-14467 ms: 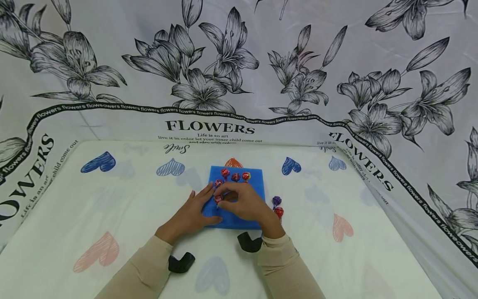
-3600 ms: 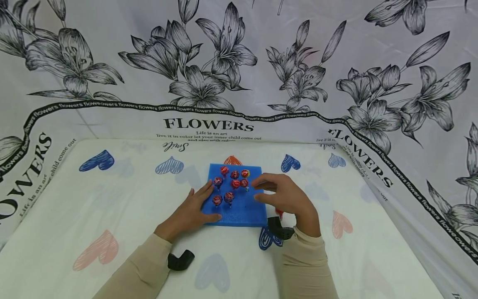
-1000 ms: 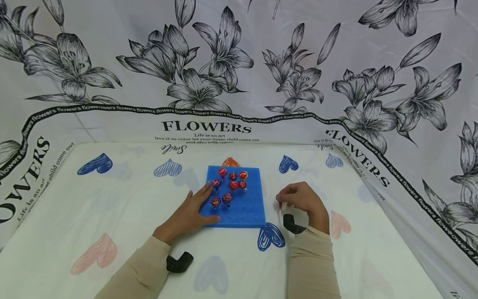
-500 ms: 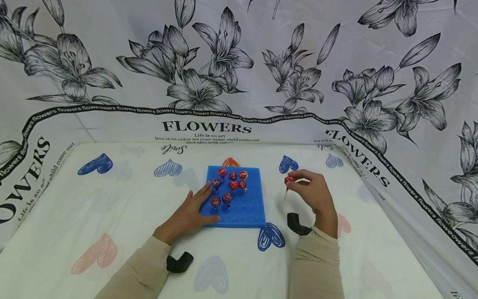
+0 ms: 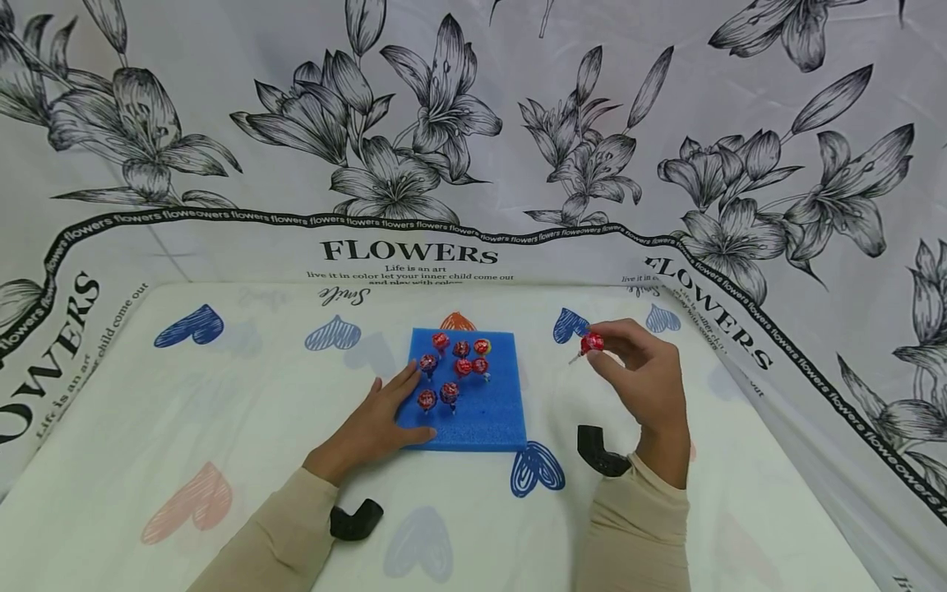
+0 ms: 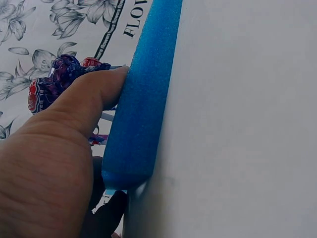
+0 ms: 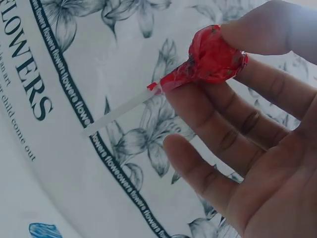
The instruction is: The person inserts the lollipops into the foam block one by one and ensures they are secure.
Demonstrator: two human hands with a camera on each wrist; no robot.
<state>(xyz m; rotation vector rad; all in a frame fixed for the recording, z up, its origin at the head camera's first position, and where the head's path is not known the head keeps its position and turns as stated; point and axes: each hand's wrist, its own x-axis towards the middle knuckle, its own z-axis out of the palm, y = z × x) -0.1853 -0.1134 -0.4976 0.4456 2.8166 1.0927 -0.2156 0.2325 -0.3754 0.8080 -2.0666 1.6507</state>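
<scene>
My right hand [image 5: 644, 378] pinches a red-wrapped lollipop [image 5: 592, 343] above the cloth, to the right of the blue foam block [image 5: 488, 423]. In the right wrist view the lollipop [image 7: 213, 54] sits between thumb and fingers, its white stick pointing down and left. My left hand [image 5: 377, 423] lies along the foam block's left side, fingers spread and thumb on its near left part. Several lollipops [image 5: 449, 393] stand in the block with their heads up, in the back, middle and left. The left wrist view shows the thumb against the block [image 6: 143, 99], with dark-wrapped lollipops [image 6: 62, 74] behind it.
A white cloth with printed hearts [image 5: 538, 469] covers the table. Behind it hangs a flower-printed curtain [image 5: 429, 123] with a black lettered band. Black angular pieces [image 5: 357, 520] sit at both wrists beside the beige sleeves.
Since one second ago my right hand has lifted the red lollipop off the cloth, moved away and right, and tilted its stick leftward. The left hand and block have stayed in place.
</scene>
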